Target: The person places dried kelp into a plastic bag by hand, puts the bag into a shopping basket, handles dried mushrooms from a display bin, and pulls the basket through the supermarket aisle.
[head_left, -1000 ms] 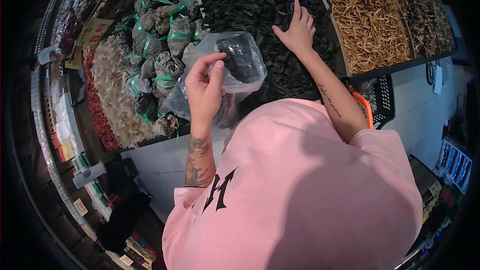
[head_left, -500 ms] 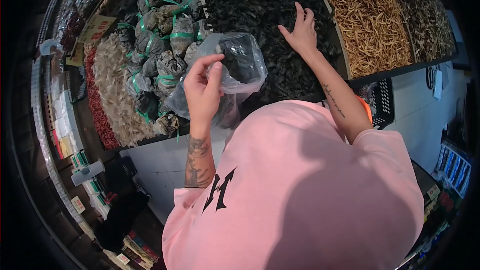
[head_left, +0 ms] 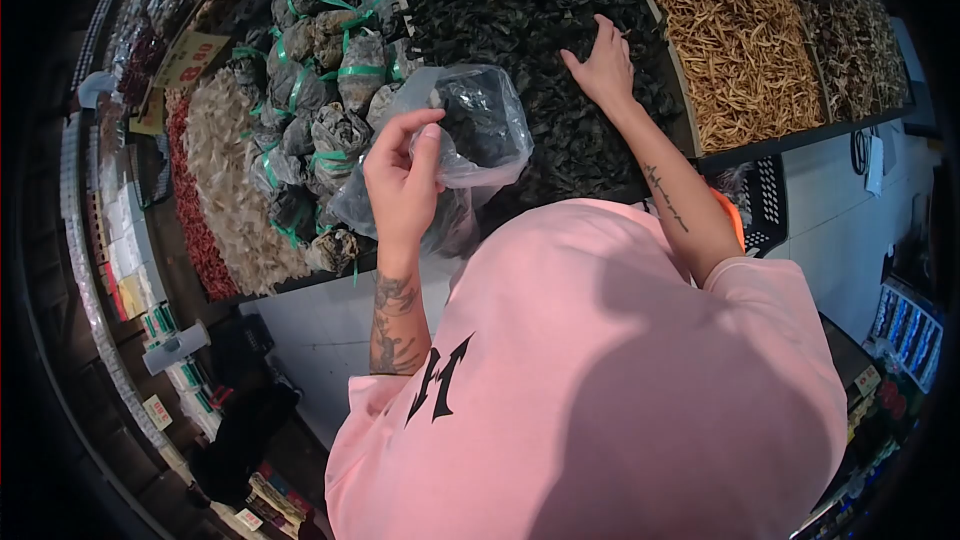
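Note:
My left hand point(head_left: 405, 175) pinches the edge of a clear plastic bag point(head_left: 485, 178) between thumb and fingers. The bag's mouth gapes toward the right, and a dark patch shows through its film; I cannot tell whether anything is in it. Over a bin of black, leafy dried pieces point(head_left: 520, 10), perhaps fungus or seaweed, my right hand point(head_left: 603, 70) rests on or just above the heap. Its thumb stands apart from the slightly bent fingers, and nothing shows in its grasp. The fingertips' undersides are hidden.
Grey bundles tied with green ribbon point(head_left: 360, 75) lie left of the black heap. Further left are pale dried flakes point(head_left: 235, 180) and small red dried goods point(head_left: 195, 210). Golden dried strips point(head_left: 735, 50) fill a bin to the right. Price signs point(head_left: 190, 57) stand at left.
My right hand has shifted slightly, its fingers drawn in and more bent than before. The left hand and the bag have hardly moved.

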The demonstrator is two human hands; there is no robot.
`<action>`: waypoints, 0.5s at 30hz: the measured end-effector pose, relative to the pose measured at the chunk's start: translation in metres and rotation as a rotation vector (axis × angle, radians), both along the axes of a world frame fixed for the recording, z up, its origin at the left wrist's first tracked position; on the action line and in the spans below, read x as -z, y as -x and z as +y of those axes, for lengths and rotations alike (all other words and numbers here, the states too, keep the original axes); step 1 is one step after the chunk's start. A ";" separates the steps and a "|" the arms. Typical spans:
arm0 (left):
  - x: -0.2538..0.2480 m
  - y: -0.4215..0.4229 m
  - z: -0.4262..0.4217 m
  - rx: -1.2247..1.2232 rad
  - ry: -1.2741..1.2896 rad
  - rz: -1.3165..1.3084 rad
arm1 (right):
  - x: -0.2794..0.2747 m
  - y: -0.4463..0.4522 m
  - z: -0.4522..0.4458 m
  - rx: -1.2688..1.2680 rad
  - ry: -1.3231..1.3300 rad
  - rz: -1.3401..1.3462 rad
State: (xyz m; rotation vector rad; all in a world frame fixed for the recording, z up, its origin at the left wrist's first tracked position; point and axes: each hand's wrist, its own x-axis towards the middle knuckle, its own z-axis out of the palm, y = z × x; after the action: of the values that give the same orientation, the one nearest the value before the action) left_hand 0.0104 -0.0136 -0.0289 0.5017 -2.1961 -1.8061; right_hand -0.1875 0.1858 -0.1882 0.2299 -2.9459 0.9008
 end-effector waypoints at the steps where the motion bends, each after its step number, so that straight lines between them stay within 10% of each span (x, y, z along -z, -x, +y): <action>1: 0.001 0.000 -0.001 -0.004 0.004 0.004 | -0.001 0.000 0.001 -0.019 0.004 -0.004; 15: -0.002 -0.005 -0.004 -0.040 -0.010 -0.020 | 0.013 0.026 0.036 0.023 0.516 -0.120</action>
State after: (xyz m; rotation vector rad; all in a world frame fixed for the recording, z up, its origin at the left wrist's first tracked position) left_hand 0.0152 -0.0173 -0.0268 0.5643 -2.1758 -1.7997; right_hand -0.2131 0.2220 -0.2013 0.1171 -2.6803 1.6696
